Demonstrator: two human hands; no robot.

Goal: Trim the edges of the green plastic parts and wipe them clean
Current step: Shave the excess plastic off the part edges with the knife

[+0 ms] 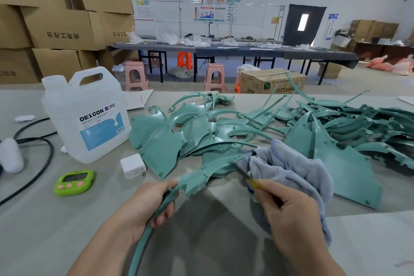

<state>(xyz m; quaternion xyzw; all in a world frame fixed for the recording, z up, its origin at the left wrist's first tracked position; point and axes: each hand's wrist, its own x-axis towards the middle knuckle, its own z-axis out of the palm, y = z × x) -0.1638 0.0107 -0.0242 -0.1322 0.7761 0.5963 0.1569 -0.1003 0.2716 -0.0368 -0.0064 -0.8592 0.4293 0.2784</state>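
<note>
My left hand (150,203) grips a long curved green plastic part (197,175) by its thin arm, which runs down toward the bottom edge of the view. Its wide end reaches up to a grey-blue cloth (291,170). My right hand (289,210) holds that cloth bunched together with a thin yellow-handled blade (248,176), whose dark tip lies against the part's edge. Behind them, a large pile of green plastic parts (268,123) covers the table's middle and right.
A white DEXCON alcohol jug (86,116) stands at left, with a white charger block (133,166) and a green timer (74,182) near it. Black cables (42,141) loop at far left. Cardboard boxes (67,24) and stools stand beyond the table.
</note>
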